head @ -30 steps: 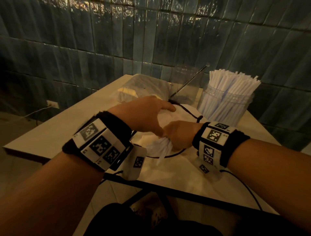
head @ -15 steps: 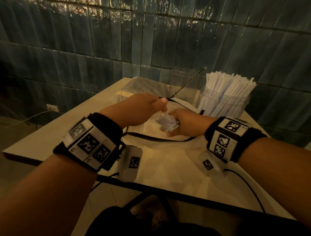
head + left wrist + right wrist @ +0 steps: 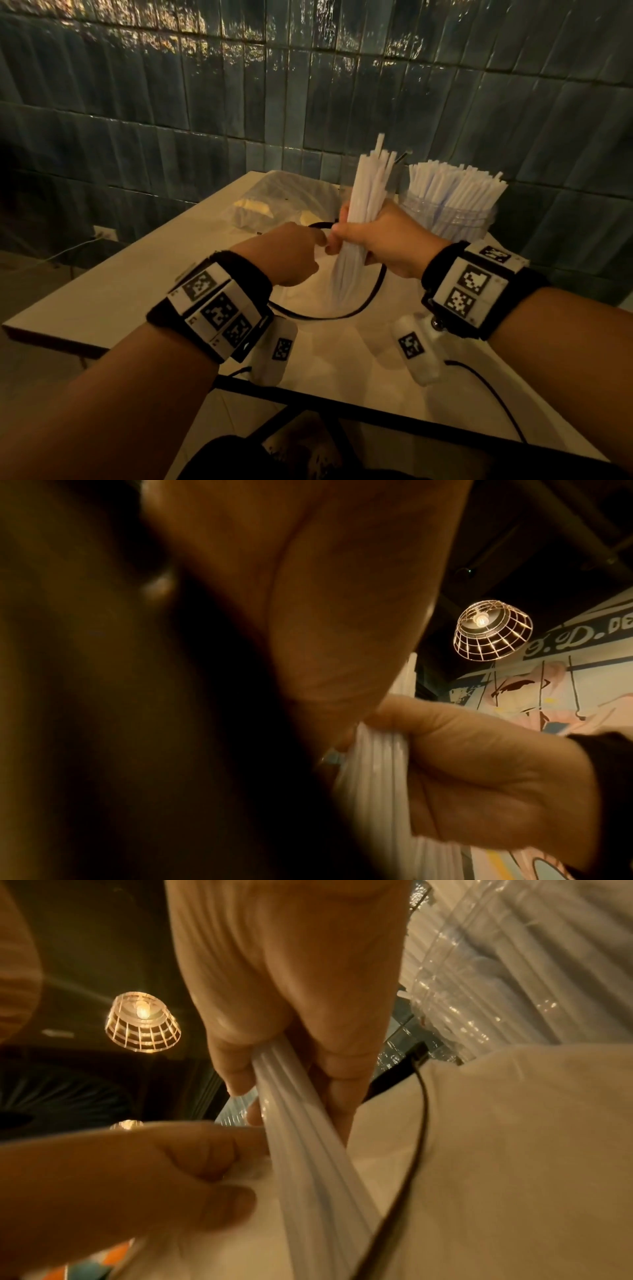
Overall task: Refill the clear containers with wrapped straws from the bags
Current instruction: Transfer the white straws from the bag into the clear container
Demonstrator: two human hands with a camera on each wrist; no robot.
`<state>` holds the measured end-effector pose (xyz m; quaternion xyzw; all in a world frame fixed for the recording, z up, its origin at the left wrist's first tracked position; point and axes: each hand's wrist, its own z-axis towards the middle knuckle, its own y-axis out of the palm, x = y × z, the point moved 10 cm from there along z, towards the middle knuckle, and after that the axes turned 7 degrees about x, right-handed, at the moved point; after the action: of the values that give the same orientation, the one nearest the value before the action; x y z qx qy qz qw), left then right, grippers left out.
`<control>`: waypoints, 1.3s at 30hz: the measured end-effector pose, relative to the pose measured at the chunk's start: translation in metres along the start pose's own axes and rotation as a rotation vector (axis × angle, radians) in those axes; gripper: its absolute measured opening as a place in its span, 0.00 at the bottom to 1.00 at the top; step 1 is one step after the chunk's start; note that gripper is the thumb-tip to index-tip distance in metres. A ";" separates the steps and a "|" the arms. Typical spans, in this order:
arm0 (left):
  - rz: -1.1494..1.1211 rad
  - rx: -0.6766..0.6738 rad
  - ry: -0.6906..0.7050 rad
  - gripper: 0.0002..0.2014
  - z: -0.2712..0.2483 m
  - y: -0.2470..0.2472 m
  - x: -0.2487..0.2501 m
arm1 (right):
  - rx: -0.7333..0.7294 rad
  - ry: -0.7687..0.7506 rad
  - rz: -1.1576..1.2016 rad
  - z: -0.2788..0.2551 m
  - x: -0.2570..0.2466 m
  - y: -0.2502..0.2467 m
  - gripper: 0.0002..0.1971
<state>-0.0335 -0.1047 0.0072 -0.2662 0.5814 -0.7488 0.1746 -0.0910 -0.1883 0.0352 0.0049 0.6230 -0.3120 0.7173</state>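
In the head view, a round clear plastic container at the right of centre already stood packed with white paper-wrapped straws, so that part of the refill looked done. A second clear container behind the raised bundle was mostly hidden; how full it was could not be told. The right hand was wrapped round a thick bundle of white wrapped straws, held nearly upright at mid-frame just left of the full container, its lower ends pointing down at the white bag with a black rim lying on the pale tabletop. The left hand sat just beside the bundle with fingers curled at the bag's edge. A crumpled clear plastic bag lay further back. This bundle was yet to be dropped in.

In the left wrist view, the right hand at lower right gripped the bundle; the left hand's own grip was too dark to read.

In the right wrist view, the right hand closed on the bundle at centre, while the left hand at lower left pinched the thin bag material against it.
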 end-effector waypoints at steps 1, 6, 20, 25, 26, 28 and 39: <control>-0.024 0.033 0.024 0.23 0.000 -0.004 0.004 | 0.004 0.019 -0.028 -0.002 0.005 0.001 0.06; -0.352 0.366 0.108 0.37 -0.001 -0.051 0.024 | -0.012 0.076 -0.024 -0.009 0.015 0.007 0.12; -0.315 0.612 0.387 0.14 -0.003 -0.089 0.079 | -0.063 0.205 -0.124 -0.014 0.040 0.015 0.18; -0.359 0.595 0.455 0.22 -0.006 -0.092 0.087 | -0.029 0.135 -0.126 -0.015 0.033 0.012 0.17; -0.396 0.606 0.481 0.29 -0.010 -0.095 0.088 | -0.011 0.118 -0.123 -0.014 0.029 0.009 0.17; -0.456 0.653 0.488 0.40 -0.015 -0.102 0.083 | 0.014 0.092 -0.115 -0.012 0.019 -0.001 0.16; -0.538 0.338 0.293 0.48 0.014 -0.040 0.070 | 0.216 0.062 -0.028 -0.003 -0.017 -0.068 0.20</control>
<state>-0.0793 -0.1450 0.0616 -0.2671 0.3769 -0.8839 -0.0727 -0.1248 -0.2344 0.0762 0.0829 0.6078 -0.3869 0.6885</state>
